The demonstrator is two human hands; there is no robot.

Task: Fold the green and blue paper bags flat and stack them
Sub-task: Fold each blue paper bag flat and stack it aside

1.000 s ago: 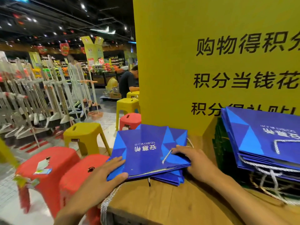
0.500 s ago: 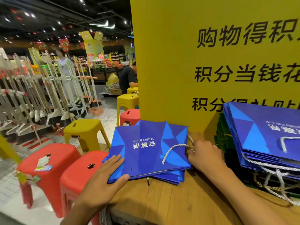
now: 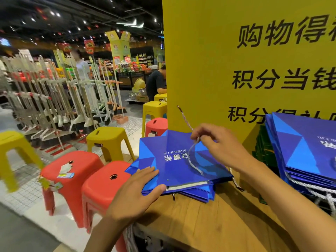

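A shop interior is seen under a dark ceiling point(image 3: 76, 13) dotted with small spotlights. The far edge of the wooden bench point(image 3: 209, 226) is backed by a tall yellow sign point(image 3: 203, 66) printed with black characters. Off the bench's left edge, red stools point(image 3: 83, 164) are set on a pale tiled floor point(image 3: 20, 195), with yellow stools point(image 3: 109, 140) behind them. A rack of brooms point(image 3: 54, 99) is lined up further left. Stocked shelves point(image 3: 143, 60) are made out in the distance.
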